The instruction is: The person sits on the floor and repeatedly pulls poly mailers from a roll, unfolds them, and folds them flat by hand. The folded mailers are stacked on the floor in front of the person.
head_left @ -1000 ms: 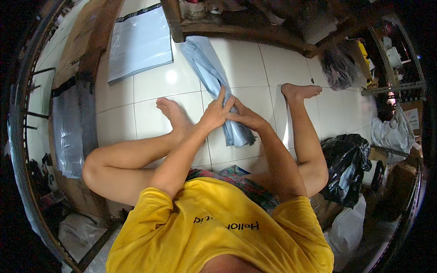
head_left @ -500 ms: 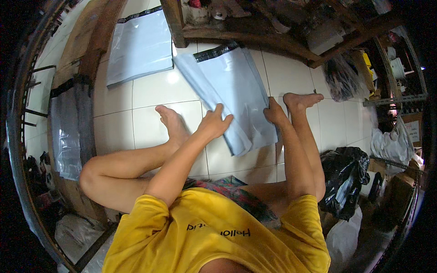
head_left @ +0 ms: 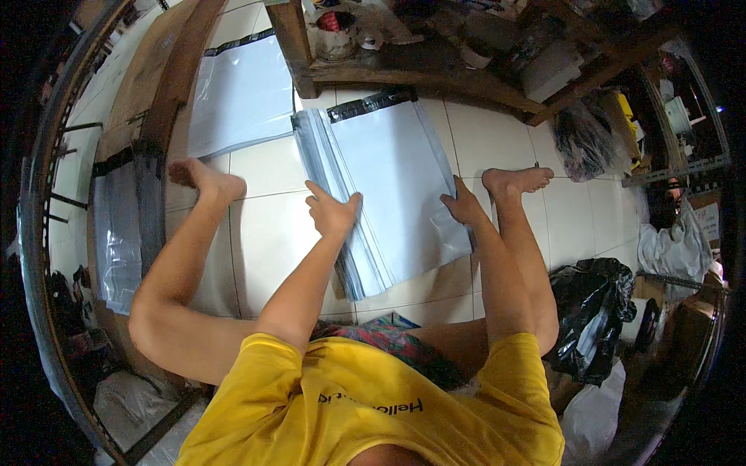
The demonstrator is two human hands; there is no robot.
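A stack of pale grey-blue plastic mailing bags (head_left: pixel 396 186) with a black strip at its far end lies on the tiled floor between my legs. Its left side is fanned into many thin layered edges. Against that fanned edge rests my left hand (head_left: pixel 332 213), fingers apart and thumb at the bags. My right hand (head_left: pixel 464 206) grips the right edge, thumb on top and the other fingers mostly hidden. Beyond my left foot lies a second stack of the same bags (head_left: pixel 245 93). More mailing bags (head_left: pixel 120 233), darker looking, lie at the far left on a wooden board.
A wooden bench (head_left: pixel 420 78) with cluttered items stands ahead. On the right are a black plastic bag (head_left: pixel 590 311), a bundle of clear plastic (head_left: pixel 583 140) and a white bag (head_left: pixel 676 245) by a metal rack. My bare feet flank the middle stack.
The middle stack's left part has fanned out and lies flatter. My left hand has moved left and its fingers have spread. My left foot has swung left, beside the second stack.
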